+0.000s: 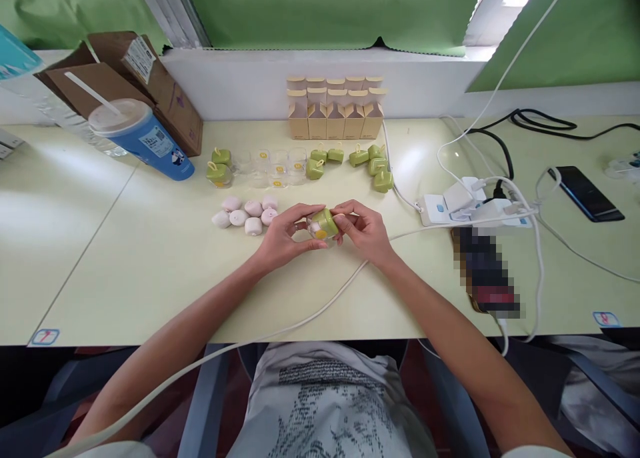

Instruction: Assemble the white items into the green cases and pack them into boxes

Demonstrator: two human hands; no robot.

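Observation:
Between both hands, over the middle of the table, is a small clear case with a green lid (327, 223) and a yellow sticker. My left hand (287, 235) is closed around its clear body, and something pale shows inside. The fingers of my right hand (365, 230) pinch the green lid end. Left of my hands lies a group of pale pink, rounded pieces (253, 209). Beyond them stand clear cups (279, 161), some with yellow stickers. Loose green lids with loops (383, 181) lie at the right of the cups, and two capped cases (219, 173) at the left.
Open cardboard boxes (335, 121) stand in rows by the wall. A blue drink cup (150, 141) and a brown carton (175, 105) are at back left. A power strip (435, 209), phones (590, 193) and cables lie right; a white cable (310, 317) crosses the front.

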